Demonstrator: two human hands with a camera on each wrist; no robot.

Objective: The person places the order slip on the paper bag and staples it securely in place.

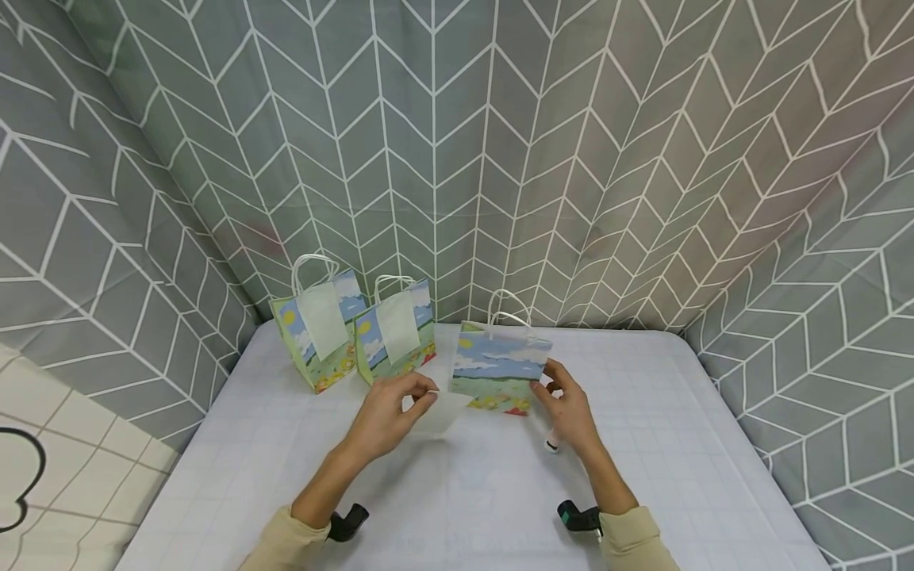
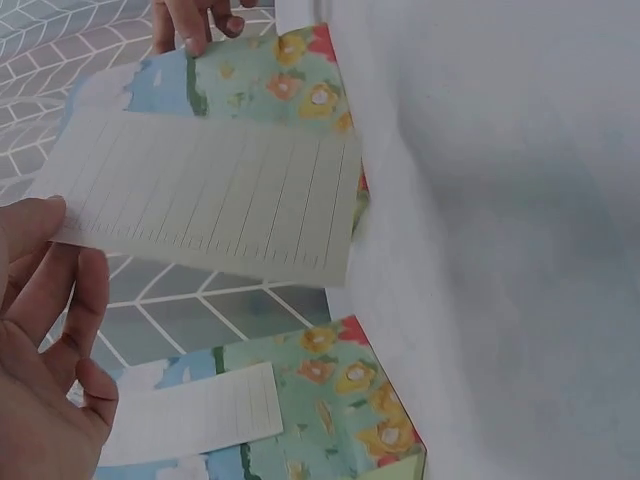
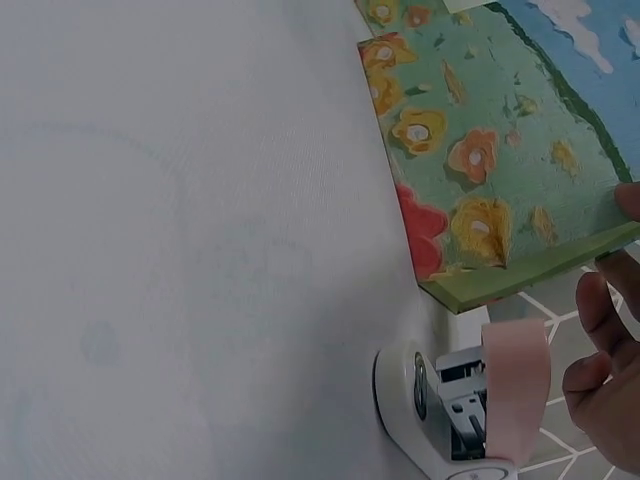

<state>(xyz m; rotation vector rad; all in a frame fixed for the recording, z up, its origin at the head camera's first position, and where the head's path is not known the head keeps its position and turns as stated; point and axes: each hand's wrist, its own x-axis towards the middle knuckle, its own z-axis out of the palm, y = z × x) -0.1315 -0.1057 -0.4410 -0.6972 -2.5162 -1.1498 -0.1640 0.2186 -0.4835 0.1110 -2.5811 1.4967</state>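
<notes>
My left hand (image 1: 385, 416) pinches a lined sheet of paper (image 2: 205, 190) by one edge, between thumb and fingertips. The sheet overlaps the lower left of a painted paper gift bag (image 1: 500, 366) in the head view. This bag has white rope handles, blue sky, a green meadow and flowers. My right hand (image 1: 569, 406) grips the bag's right side edge, thumb on the front panel, in the right wrist view. Just below that hand, a pink and white stapler (image 3: 515, 390) lies on the table, close to the bag's lower corner.
Two matching gift bags, the far-left one (image 1: 343, 349) and the middle one (image 1: 427, 321), stand upright to the left, each with a pale paper on its front. The white-covered table (image 1: 643, 444) meets a grey patterned curtain (image 1: 528, 159) behind and at both sides.
</notes>
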